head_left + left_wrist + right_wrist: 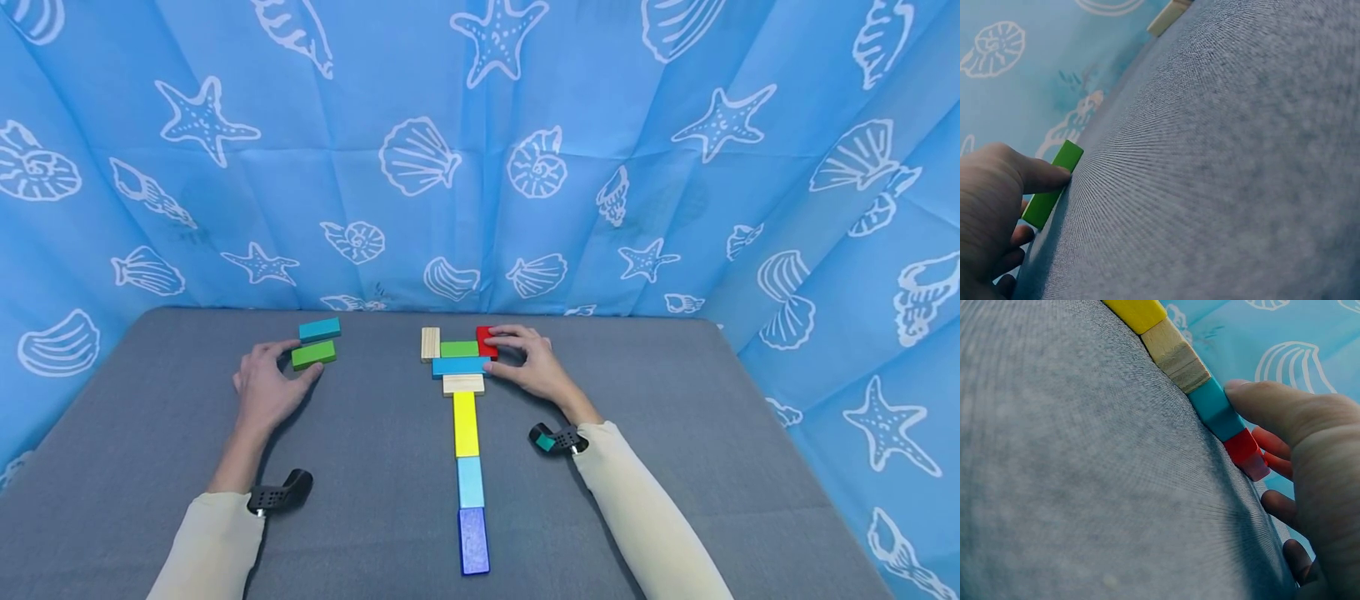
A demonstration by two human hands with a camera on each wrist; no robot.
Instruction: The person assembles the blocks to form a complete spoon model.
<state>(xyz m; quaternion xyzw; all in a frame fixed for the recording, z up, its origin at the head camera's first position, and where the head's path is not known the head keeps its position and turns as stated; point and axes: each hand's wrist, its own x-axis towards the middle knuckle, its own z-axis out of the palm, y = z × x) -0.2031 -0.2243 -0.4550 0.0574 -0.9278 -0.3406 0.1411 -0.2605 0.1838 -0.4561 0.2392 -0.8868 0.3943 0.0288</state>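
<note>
At the left, my left hand (267,387) pinches a green block (1054,187) between thumb and fingers, low over the grey cloth. A teal block (319,329) lies just behind it. In the middle, my right hand (534,367) has its fingers extended against a red block (487,342), with the thumb at the right end of a blue block (459,367). Another green block (458,349) lies behind the blue one, between the red block and an upright plain wooden block (430,343). In the right wrist view, the fingertips (1270,444) reach the red block's side.
From the blue block a line runs toward me: a plain wood block (463,384), a yellow block (466,425), a light blue block (471,482) and a dark blue block (474,542). A blue curtain (480,225) with shell prints hangs behind the grey-covered table (375,517).
</note>
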